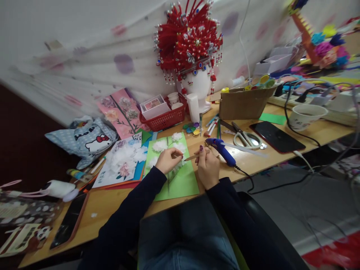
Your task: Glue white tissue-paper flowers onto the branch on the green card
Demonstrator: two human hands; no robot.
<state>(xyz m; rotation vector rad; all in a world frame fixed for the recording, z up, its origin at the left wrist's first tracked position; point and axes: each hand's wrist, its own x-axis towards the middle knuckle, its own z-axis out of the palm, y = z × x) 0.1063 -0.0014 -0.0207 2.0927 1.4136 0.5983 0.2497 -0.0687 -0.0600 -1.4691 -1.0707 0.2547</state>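
My right hand (207, 167) is closed around a thin brown pointed stick (191, 158), whose tip points left over the green paper. Facing it, my left hand (169, 160) has its thumb and fingers pinched together close to the tip; whatever they hold is too small to make out. Beneath both lies the light green sheet of paper (185, 185), with white ruffled flowers (159, 146) and a dark stem on it. My left hand covers part of the sheet.
A blue glue gun (223, 152) lies just right of my right hand, its cord trailing off the table edge. Scissors (247, 139), a black phone (277, 137) and a paper cup (306, 116) sit farther right. A flower picture (122, 161) lies left; a red headdress (191, 41) stands behind.
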